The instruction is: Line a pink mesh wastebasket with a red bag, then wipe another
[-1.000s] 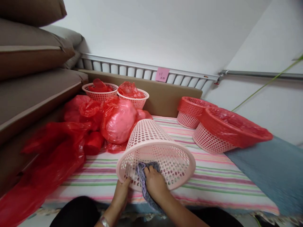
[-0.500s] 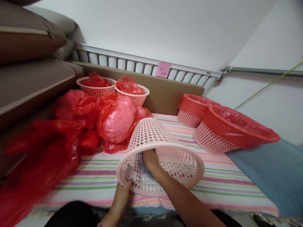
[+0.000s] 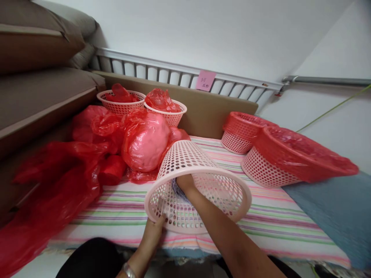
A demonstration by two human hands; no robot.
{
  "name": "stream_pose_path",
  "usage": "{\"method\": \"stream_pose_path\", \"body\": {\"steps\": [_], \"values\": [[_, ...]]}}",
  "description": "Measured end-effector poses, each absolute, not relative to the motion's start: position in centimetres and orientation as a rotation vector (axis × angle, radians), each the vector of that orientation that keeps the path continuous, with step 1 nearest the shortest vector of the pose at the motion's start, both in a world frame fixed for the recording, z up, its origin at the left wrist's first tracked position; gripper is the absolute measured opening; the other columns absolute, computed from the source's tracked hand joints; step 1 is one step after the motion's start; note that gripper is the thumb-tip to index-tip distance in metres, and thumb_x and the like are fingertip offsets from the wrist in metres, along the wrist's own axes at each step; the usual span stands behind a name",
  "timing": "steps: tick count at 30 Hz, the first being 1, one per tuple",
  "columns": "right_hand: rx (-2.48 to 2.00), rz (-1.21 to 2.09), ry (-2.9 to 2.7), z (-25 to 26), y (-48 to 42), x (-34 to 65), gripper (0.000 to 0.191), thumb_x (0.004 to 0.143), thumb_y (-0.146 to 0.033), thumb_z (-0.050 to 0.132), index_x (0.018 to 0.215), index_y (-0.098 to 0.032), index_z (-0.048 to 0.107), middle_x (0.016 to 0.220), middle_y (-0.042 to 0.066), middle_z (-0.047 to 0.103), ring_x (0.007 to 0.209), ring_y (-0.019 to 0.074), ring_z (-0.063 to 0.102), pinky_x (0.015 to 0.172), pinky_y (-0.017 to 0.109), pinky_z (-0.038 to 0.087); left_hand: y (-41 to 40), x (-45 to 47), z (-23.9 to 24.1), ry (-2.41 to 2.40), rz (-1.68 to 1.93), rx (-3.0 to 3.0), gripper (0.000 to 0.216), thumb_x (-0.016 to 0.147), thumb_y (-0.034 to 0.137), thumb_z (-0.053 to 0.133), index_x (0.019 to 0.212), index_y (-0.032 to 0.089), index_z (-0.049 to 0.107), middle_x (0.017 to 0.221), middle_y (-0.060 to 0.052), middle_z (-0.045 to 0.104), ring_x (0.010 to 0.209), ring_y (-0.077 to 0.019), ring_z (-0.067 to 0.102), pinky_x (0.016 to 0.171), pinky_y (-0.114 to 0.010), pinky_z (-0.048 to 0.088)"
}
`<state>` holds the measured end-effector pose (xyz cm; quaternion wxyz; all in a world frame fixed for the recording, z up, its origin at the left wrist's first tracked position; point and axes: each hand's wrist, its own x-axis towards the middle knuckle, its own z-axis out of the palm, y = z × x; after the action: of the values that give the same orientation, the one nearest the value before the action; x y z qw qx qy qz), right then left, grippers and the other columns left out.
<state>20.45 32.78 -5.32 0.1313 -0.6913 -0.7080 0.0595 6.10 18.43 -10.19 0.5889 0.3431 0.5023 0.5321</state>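
Note:
A pale pink plastic basket (image 3: 185,158) with a perforated wall lies on its side, its mouth facing me. My left hand (image 3: 155,227) grips the lower left of the rim, thumb inside and the other fingers hidden beneath. Deep in the basket, my right hand (image 3: 185,182) presses a bluish-grey patterned cloth (image 3: 180,192) against the inner left wall. The fingers of that hand are mostly hidden by the hand itself and the cloth. Under the basket is a striped cloth (image 3: 124,210) in white, pink and green.
Filled red plastic bags (image 3: 147,143) and a red roll (image 3: 111,170) lie left of the basket. Two baskets (image 3: 121,108) holding red plastic stand behind them. On the right, two baskets (image 3: 269,166) are lined with red bags. Brown cushions (image 3: 43,96) are stacked at left; a radiator (image 3: 162,73) runs behind.
My right hand has gone slightly deeper into the basket with the cloth. The left hand keeps its hold on the rim. The whole view has shifted a little.

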Motion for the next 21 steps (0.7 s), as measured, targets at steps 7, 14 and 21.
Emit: {"method": "stream_pose_path", "body": {"steps": [7,14,21], "values": [[-2.132,0.135,-2.161,-5.7,24.2,19.1,0.032,0.084,-0.011,0.034,0.108,-0.015,0.055,0.102,0.013,0.059,0.085,0.0217,0.060,0.071,0.031,0.045,18.4,5.8,-10.0,1.174,1.259,0.872,0.049,0.066,0.030,0.061,0.111,0.010,0.061,0.110,-0.013,0.068,0.111,-0.0311,0.057,0.097,-0.041,0.041],[-2.071,0.113,-2.310,-5.5,17.8,17.4,0.030,0.082,-0.010,0.035,0.104,-0.019,0.053,0.098,0.009,0.058,0.085,0.0222,0.060,0.071,0.032,0.046,18.5,6.2,-9.3,1.159,1.273,0.957,0.050,0.070,0.028,0.056,0.117,0.012,0.057,0.124,-0.011,0.061,0.123,-0.0229,0.048,0.106,-0.034,0.032],[-2.079,0.066,-2.401,-5.3,18.3,16.9,0.032,0.081,-0.007,0.035,0.105,-0.019,0.052,0.099,0.011,0.057,0.086,0.0228,0.060,0.069,0.033,0.047,19.0,3.0,-8.8,1.367,1.208,0.982,0.039,0.063,0.039,0.063,0.087,0.009,0.070,0.084,-0.012,0.075,0.085,-0.0302,0.067,0.076,-0.036,0.052]]}}
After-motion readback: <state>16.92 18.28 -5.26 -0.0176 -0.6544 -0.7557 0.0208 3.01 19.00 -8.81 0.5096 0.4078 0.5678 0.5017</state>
